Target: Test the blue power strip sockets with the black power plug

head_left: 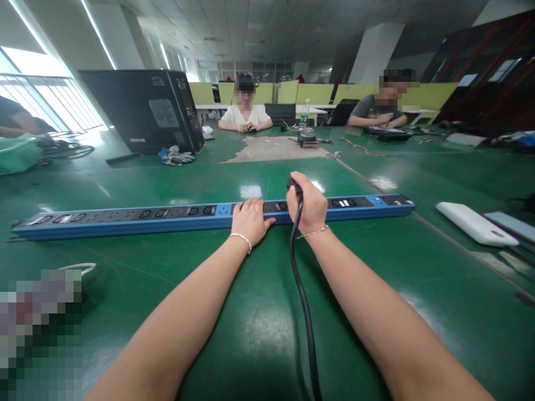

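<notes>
A long blue power strip (125,227) with rows of black sockets lies across the green table in front of me. My left hand (251,220) rests flat on its middle, fingers over the top and thumb along the near side. Just right of it, my right hand (310,203) is closed around the black plug of a power cord (301,289), above the strip's sockets. From the plug the black cord hangs down between my forearms toward the near edge. Whether the plug touches a socket is hidden by my right hand.
Behind the strip stand a black computer case (146,111), gloves (178,156), a water bottle (305,114) and a round metal part (307,137). A white device (476,224) lies at the right. Two people sit across the table; a green basket (19,153) is far left.
</notes>
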{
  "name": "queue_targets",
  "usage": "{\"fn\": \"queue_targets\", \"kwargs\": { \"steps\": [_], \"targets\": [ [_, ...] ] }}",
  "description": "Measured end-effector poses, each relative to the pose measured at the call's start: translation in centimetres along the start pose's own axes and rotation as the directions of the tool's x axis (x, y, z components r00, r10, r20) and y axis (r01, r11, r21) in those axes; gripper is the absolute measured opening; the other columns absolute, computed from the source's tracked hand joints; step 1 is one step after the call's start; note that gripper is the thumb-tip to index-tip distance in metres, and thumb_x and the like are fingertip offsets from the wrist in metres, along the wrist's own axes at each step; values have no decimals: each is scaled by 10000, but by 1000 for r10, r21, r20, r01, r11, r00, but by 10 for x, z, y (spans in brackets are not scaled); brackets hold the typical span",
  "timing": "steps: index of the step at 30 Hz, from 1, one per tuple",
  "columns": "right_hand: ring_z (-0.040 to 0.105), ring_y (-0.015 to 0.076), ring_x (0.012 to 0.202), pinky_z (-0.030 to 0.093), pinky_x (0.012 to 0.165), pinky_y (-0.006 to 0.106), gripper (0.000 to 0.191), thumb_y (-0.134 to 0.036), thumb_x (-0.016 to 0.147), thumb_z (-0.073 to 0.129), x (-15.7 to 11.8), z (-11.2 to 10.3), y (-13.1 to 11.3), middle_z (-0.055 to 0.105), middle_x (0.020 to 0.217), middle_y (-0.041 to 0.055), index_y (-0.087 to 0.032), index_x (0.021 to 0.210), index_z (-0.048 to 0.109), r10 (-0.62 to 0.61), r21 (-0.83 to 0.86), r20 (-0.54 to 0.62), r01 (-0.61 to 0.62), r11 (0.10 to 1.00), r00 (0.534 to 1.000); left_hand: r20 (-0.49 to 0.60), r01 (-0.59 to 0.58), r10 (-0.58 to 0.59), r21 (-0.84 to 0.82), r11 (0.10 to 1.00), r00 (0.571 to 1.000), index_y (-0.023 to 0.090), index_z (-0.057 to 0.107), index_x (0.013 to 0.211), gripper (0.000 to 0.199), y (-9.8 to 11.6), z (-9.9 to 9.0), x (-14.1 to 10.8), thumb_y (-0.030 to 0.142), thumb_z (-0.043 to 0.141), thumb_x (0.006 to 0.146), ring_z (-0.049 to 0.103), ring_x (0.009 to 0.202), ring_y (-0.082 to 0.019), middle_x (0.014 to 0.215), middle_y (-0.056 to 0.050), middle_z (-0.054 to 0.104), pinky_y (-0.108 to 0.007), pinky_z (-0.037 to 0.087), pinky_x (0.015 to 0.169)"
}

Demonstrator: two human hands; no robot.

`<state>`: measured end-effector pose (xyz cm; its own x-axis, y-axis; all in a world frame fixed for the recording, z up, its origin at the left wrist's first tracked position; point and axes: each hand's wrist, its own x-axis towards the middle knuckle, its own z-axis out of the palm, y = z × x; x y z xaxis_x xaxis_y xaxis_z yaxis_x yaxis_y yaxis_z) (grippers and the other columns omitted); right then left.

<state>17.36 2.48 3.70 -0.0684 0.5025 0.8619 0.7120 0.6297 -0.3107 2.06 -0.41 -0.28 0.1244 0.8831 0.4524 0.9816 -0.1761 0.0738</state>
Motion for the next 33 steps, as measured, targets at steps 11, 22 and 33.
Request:
{"fn": "queue_targets", "kwargs": {
  "steps": [11, 22, 33],
  "targets": [
    [646, 221, 934, 490, 876, 362, 320, -339, 788, 474, -23, -33, 106, 708, 976, 68, -192, 958, 702, 356, 2, -13, -356, 934, 934, 21, -21, 21, -1, 1000, 1000, 165, 448, 1256, 547, -2, 0, 0, 512, 443, 833, 396, 1264, -261, 1361, -131, 474, -434, 256, 1042],
    [664, 215, 915, 503, 867, 340, 311, -316, 786, 487, -26, -32, 94, 709, 983, 67, -189, 970, 705, 231, -70, 84, -226, 972, 969, 24, -23, 23, 15, 1000, 999, 162, 451, 1259, 558, -2, 0, 0, 523, 434, 834, 398, 1264, -251, 1357, -126, 480, -419, 264, 1042],
    [629, 199, 1018, 479, 935, 360, 319, -277, 816, 477, -36, -40, 96, 663, 1115, 43, -223, 1072, 659, 188, -106, 157, -173, 979, 970, 34, -1, 1, 8, 1000, 999, 165, 449, 1269, 552, -1, 0, 0, 500, 450, 830, 393, 1273, -259, 1367, -127, 471, -435, 248, 1060]
  ]
}}
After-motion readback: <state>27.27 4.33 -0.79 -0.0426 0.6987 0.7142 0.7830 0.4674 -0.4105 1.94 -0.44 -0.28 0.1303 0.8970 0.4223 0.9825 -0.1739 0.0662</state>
